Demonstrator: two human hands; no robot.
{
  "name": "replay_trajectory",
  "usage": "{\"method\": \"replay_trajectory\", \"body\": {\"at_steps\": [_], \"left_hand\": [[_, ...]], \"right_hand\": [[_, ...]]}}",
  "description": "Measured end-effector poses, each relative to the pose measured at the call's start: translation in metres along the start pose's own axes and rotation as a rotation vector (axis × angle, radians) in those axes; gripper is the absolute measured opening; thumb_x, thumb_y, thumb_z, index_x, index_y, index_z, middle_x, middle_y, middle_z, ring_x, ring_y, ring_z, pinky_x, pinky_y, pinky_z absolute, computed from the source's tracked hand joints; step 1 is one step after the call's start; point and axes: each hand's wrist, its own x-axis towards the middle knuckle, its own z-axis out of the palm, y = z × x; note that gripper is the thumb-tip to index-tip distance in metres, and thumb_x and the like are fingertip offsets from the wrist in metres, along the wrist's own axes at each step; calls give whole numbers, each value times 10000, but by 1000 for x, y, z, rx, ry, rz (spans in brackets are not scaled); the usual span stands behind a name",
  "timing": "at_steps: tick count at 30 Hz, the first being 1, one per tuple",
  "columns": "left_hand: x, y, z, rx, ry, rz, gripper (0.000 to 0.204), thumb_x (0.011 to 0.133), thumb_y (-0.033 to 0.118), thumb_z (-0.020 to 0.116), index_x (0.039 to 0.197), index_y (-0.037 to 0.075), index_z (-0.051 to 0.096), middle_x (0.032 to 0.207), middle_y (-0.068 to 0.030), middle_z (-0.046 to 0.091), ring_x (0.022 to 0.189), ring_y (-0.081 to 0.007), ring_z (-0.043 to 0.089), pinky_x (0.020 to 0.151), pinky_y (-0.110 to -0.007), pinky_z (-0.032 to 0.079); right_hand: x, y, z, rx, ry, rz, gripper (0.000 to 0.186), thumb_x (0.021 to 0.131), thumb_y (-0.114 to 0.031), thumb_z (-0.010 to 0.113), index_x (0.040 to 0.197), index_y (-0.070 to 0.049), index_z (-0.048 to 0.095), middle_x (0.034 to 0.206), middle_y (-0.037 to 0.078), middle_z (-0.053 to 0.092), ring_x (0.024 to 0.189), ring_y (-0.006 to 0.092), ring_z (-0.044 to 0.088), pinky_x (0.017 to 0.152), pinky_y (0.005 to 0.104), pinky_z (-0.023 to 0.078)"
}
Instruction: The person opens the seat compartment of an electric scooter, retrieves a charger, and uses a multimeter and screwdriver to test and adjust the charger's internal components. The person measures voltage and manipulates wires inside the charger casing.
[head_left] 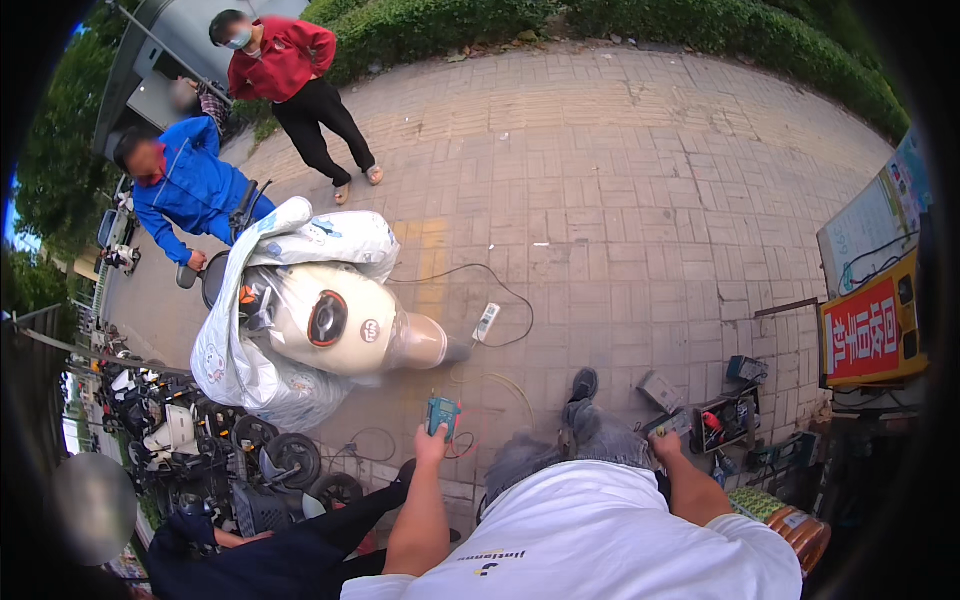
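My left hand (433, 438) grips a teal handheld meter (444, 410) with thin leads hanging from it. My right hand (666, 448) is closed at a grey object (675, 426) too small to make out, beside a tool box (729, 422) of assorted tools. In front of me at the left stands a cream scooter (356, 322) with a clear covering and a white patterned padded cover (225, 370) over its front. A white power strip (486, 322) with a black cord lies on the paving near the scooter's front end.
A person in blue (190, 185) holds the scooter's handlebar; another in red (285, 70) stands behind. Someone in dark clothes (300, 545) is at my lower left, near parked scooters (180, 430). A yellow cabinet with signs (870, 330) stands right. A hedge (430, 20) borders the paving (620, 200).
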Motion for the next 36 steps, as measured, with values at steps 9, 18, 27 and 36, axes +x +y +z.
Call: {"method": "replay_trajectory", "body": {"at_steps": [9,18,27,36], "left_hand": [[110,125,48,124,24,-166,502,787,323,747,1104,-46,625,1067,-238,672,1016,-362,645,883,-422,483],[337,252,111,-128,37,-206,507,805,315,734,1141,-48,624,1075,-217,670,1017,-324,637,879,-418,479],[527,484,69,-756,-17,-113,367,882,251,721,1155,42,591,1011,-46,666,888,-155,640,764,-301,512],[625,596,15,-1513,21,-146,352,900,138,700,1188,63,510,1090,-28,616,928,-179,629,846,-345,511]], "right_hand": [[156,-565,-187,578,-141,-549,248,901,-261,644,932,-19,597,726,29,580,506,75,464,442,257,368],[256,-525,-130,223,-181,-13,229,886,-249,650,943,-39,577,696,71,588,439,130,470,384,292,369],[314,-609,-144,-499,-241,-142,239,765,-205,734,743,-31,573,628,66,582,567,198,585,502,369,465],[438,-1177,-2,-355,-759,-603,168,795,-171,710,844,-15,669,697,43,639,542,129,566,480,283,450]]}}
